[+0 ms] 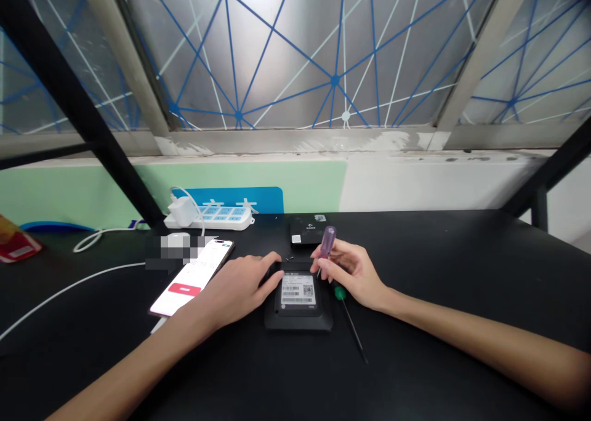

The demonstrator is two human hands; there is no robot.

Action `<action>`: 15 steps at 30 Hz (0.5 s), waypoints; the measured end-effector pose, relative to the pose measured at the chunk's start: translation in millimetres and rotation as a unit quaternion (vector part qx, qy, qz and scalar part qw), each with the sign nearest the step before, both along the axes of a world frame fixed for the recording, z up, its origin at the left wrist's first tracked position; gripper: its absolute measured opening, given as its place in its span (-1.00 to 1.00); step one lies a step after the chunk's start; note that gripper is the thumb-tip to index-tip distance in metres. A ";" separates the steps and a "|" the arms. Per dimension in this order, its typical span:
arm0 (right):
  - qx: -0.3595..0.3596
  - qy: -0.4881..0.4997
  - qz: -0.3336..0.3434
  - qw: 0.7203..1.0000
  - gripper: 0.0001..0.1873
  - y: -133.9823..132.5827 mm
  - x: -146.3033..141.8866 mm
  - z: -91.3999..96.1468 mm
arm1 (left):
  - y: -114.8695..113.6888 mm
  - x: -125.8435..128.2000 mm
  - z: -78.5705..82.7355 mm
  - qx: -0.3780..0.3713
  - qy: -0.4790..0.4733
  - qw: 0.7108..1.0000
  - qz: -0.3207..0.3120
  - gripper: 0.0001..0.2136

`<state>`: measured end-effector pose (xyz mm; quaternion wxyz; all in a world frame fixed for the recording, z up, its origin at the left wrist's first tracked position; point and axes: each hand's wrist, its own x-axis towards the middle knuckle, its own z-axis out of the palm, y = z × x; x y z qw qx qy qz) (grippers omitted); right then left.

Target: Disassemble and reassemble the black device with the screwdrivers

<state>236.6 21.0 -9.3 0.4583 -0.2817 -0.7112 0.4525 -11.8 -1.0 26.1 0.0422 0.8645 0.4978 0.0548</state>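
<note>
Two bare forearms are stretched in from the lower corners, nearest the camera, over a black table (443,267) by which most of the lower view is filled. On its left side a phone (191,279) with a lit white screen and a red button is laid at a slant, its near edge partly covered by the left wrist. Between the two hands, a black device (298,296) is set flat on the tabletop. It is squarish and matt, with a sloping border that is widest at the near edge; its raised middle is largely covered by a white label, printed with small text, barcodes and a square code. The device's left side is touched by the left hand (247,285), whose thumb and index finger are parted, the thumb being placed beside the label; the other fingers are partly hidden. Just beyond the device's right side is the right hand (351,273), in whose fingertips a purple-handled screwdriver (327,244) is pinched nearly upright. Its tip is pointed down at the device's far right part; whether contact is made cannot be told. Behind the device a flat black box (307,231) is seen. Beside the device a green-handled screwdriver (353,327) is laid slantwise. Smallest of all, dark screw-like pieces (290,259) are scattered just past the far edge.
</note>
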 end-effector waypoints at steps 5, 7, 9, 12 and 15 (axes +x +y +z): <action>-0.007 -0.010 0.005 1.000 -0.76 -0.5 1.3 -3.7 | 0.2 0.3 -0.3 -0.002 0.002 1.000 0.005 -0.63; 0.000 -0.021 -0.008 1.000 -0.77 -0.5 0.5 -5.2 | -0.1 0.3 -0.1 0.000 0.001 1.000 0.005 -0.62; 0.006 -0.025 -0.016 1.000 -0.78 -0.2 -1.0 -6.5 | -0.5 0.1 0.4 0.004 -0.001 1.000 0.003 -0.62; -0.005 -0.013 -0.017 1.000 -0.77 0.8 -3.2 -8.5 | -1.0 -0.5 1.0 0.008 -0.006 1.000 0.002 -0.62; -0.020 0.000 -0.032 0.999 -0.73 1.9 -4.1 -9.4 | -0.8 -0.7 1.3 0.002 -0.007 1.000 0.005 -0.63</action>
